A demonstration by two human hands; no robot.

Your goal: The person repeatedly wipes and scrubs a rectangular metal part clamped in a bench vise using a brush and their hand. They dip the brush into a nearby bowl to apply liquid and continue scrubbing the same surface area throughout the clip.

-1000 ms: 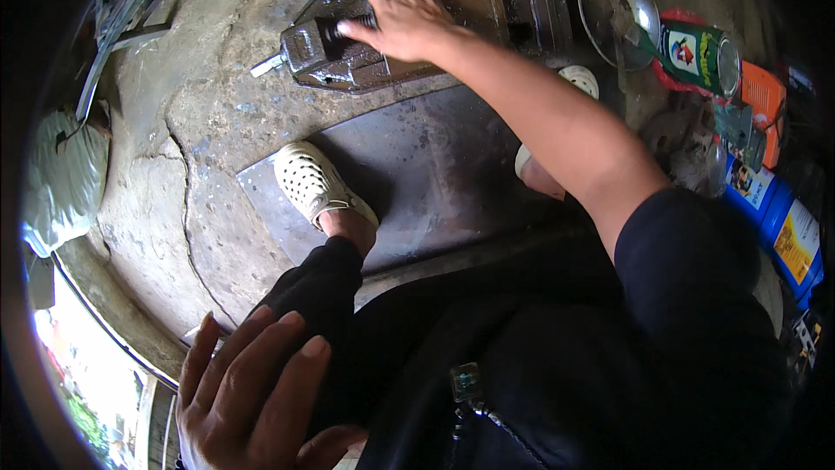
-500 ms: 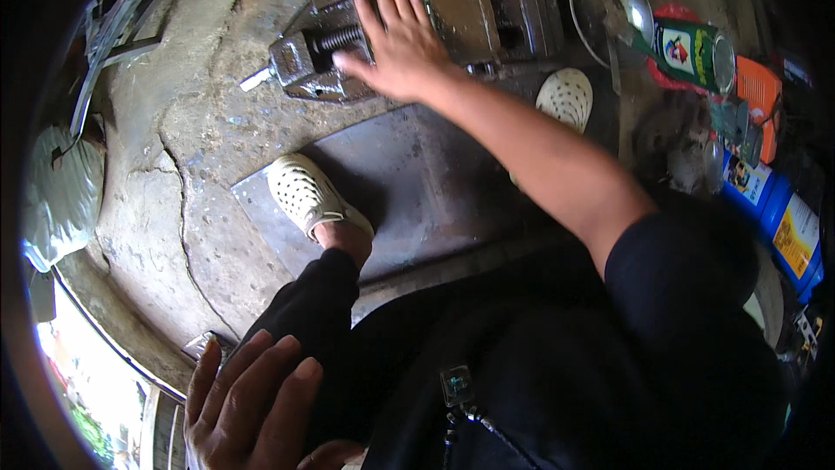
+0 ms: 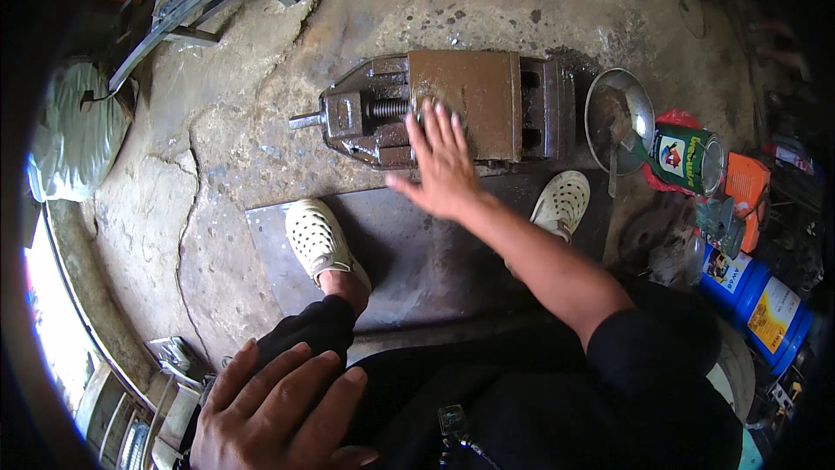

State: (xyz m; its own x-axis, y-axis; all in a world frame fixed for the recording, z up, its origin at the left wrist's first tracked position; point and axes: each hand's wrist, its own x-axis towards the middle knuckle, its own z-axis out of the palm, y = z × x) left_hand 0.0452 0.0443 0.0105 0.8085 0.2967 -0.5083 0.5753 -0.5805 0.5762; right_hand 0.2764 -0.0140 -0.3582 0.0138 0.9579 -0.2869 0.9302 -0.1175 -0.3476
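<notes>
Right hand (image 3: 445, 170): fingers released, straight and fanned, tips over the near edge of the vise's brown top, thumb stuck out left. Palm down; can't tell if the tips touch. Wrist near straight, right forearm (image 3: 557, 266) running diagonally down to a black sleeve (image 3: 648, 340) at lower right.

Left hand (image 3: 278, 409): lower left of frame, back up, fingers released, slightly bent with small gaps, over the black-trousered leg (image 3: 306, 331) — contact hidden.

Counts, going outward:
- 1 vise (image 3: 474, 92), upper centre, lying flat on the floor, 1 screw (image 3: 389, 108) showing at its left
- 2 pale clogs (image 3: 315, 233), both on 1 dark plate (image 3: 426, 253), mid-frame
- 1 metal bowl (image 3: 638, 106), right of the vise, just beside it
- 1 green can (image 3: 685, 160), 1 orange case (image 3: 748, 194), 1 blue container (image 3: 746, 292) — stacked down the right side
- 1 metal frame (image 3: 202, 6), upper left; 1 plastic bag (image 3: 80, 135) below it
</notes>
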